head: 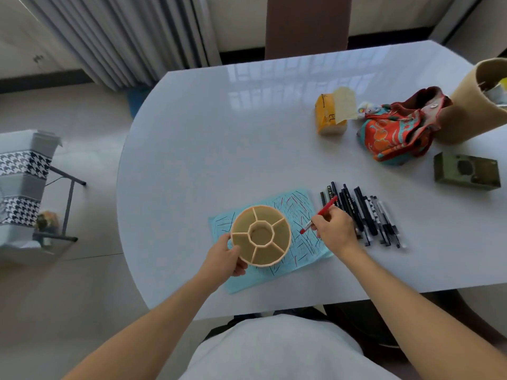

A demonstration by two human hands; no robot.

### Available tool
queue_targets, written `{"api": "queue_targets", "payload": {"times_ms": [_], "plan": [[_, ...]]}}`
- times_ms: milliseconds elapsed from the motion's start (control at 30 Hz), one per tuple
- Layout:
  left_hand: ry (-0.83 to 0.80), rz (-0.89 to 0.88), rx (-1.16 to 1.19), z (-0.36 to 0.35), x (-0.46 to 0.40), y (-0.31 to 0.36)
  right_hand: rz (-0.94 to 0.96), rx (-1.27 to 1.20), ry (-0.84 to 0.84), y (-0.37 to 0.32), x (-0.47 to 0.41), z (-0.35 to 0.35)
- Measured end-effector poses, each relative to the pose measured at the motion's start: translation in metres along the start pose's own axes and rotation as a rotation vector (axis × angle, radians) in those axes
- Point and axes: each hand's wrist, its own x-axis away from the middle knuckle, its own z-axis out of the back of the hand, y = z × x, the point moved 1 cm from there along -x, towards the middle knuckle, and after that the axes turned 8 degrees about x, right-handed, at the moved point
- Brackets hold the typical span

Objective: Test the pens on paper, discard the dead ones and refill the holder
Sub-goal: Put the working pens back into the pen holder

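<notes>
Two hands are at work over the near part of the white table. Your left hand grips the near-left wall of the round beige pen holder, fingers curled round its outside. You look straight down into the holder: a central well ringed by wedge-shaped compartments, and every compartment that shows holds nothing. It sits over the left half of the blue sheet of paper, which lies flat on the table and is covered with short scribbled strokes in dark and red ink.

Your right hand pinches a red pen between thumb and fingers, just right of the holder. The pen is tilted, its lower end down over the paper and its upper end pointing away toward the right.

Just beside that hand, to the right, a row of dark pens lies on the bare table, side by side and roughly parallel, off the paper.

Farther off to the right sit a dull green box, a red and teal patterned cloth bag, and a yellow tissue pack with a tissue sticking up from it. At the far right edge stands a tan cylindrical container; what is in it is too cut off to tell.
</notes>
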Motion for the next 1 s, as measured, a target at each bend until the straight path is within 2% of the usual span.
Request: {"api": "queue_targets", "payload": {"times_ms": [100,200,300,433,567,667,800,900,1000], "plan": [[-0.002,-0.022,-0.005,0.003,-0.002,0.0,0.036,-0.261,-0.039,-0.01,0.022,0.001],[-0.008,-0.04,-0.009,0.005,-0.003,0.0,0.124,-0.336,-0.147,-0.026,0.04,-0.009],[-0.018,-0.05,-0.023,0.006,-0.003,0.001,0.176,-0.299,-0.192,-0.039,0.046,-0.024],[-0.029,-0.055,-0.024,0.007,-0.001,0.0,0.216,-0.126,-0.226,-0.042,0.046,-0.041],[-0.02,-0.051,-0.022,0.01,-0.003,0.0,0.246,-0.107,-0.222,-0.037,0.048,-0.044],[-0.015,-0.051,-0.039,0.01,-0.004,0.001,0.273,-0.103,-0.189,-0.026,0.046,-0.035],[-0.008,-0.059,-0.051,0.009,-0.003,0.001,0.163,-0.065,-0.041,0.003,0.032,-0.012],[-0.002,-0.057,-0.062,0.009,-0.002,0.0,0.051,0.052,0.144,0.023,0.015,0.009],[-0.003,-0.042,-0.065,0.007,0.0,0.0,0.008,0.247,0.199,0.036,-0.002,0.02]]}}
